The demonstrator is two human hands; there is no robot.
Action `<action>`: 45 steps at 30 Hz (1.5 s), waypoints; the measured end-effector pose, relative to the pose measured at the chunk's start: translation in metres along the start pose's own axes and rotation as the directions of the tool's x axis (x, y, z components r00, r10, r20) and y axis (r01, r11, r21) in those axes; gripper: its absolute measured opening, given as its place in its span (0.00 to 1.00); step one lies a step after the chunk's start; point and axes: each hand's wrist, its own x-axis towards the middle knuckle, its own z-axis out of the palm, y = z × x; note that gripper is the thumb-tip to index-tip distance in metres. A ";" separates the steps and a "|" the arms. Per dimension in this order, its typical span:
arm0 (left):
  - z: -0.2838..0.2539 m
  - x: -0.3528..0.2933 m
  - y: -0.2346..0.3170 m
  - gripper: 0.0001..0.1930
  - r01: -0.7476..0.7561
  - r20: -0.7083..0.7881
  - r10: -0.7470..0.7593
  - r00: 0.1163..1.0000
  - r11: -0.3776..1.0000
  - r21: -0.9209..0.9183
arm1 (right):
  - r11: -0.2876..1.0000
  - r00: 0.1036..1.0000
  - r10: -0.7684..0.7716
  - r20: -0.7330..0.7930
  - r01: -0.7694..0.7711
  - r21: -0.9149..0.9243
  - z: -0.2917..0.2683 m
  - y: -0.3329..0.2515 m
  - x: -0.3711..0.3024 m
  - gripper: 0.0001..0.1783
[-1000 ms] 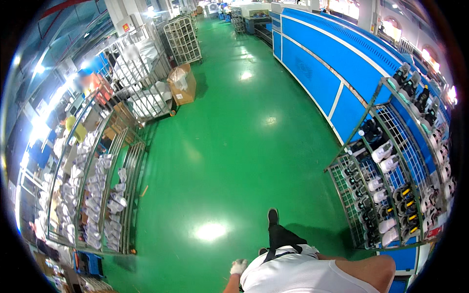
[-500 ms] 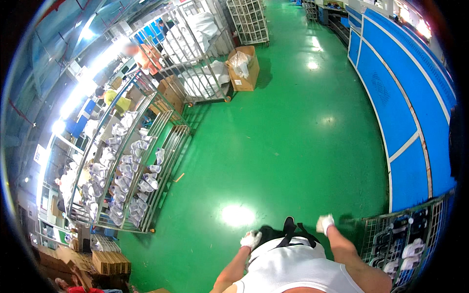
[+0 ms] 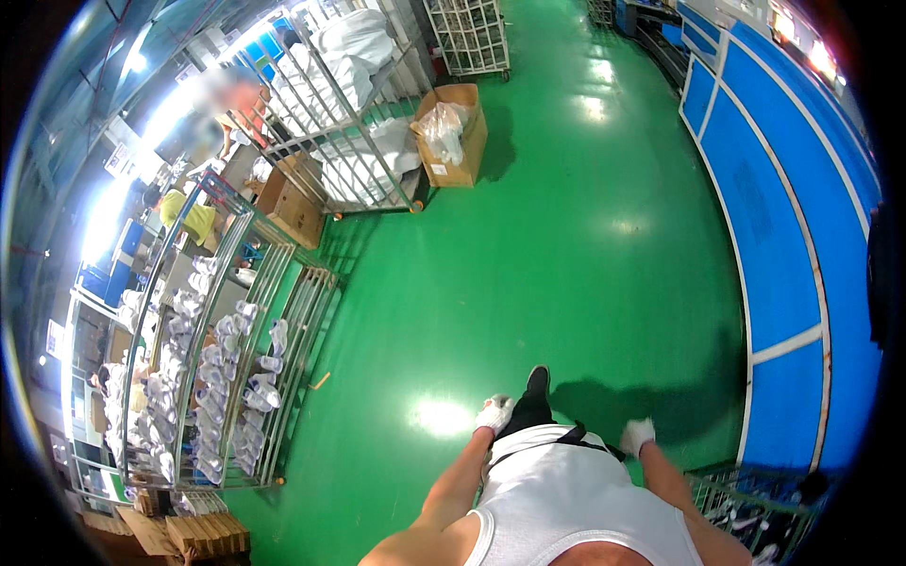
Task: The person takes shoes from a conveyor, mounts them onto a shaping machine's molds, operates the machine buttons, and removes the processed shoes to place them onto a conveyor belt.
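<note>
My left hand, in a white glove, hangs beside my dark trouser leg with its fingers curled in and nothing showing in it. My right hand, also white-gloved, hangs out to my right, closed loosely, and no object shows in it either. Below my right arm stands a wire cart with dark and white shoes, partly hidden by the arm. One dark shoe of mine is stepping forward on the green floor.
On the left, a metal shoe rack holds several white shoes. Ahead are a cage trolley of white sacks, a cardboard box with plastic bags and another cage cart. Blue panels line the right. People work at far left.
I have walked forward: the rack, box and trolley sit nearer, and the wire cart on the right has slipped back. My left hand swung forward; one foot came ahead.
</note>
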 end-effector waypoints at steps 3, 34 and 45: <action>-0.041 0.062 0.060 0.27 -0.024 0.008 0.023 1.000 0.993 0.112 | 0.819 0.958 0.124 0.260 -0.246 0.517 -0.027 0.023 -0.002 0.18; -0.047 0.612 0.625 0.26 -0.027 0.133 -0.008 0.991 0.965 0.260 | -0.736 0.873 0.487 0.036 0.388 0.554 -0.413 0.813 0.494 0.14; -0.096 0.874 0.882 0.26 -0.098 0.130 0.077 0.989 0.982 0.160 | 0.640 0.954 0.207 0.217 -0.300 0.708 -0.342 0.902 0.614 0.14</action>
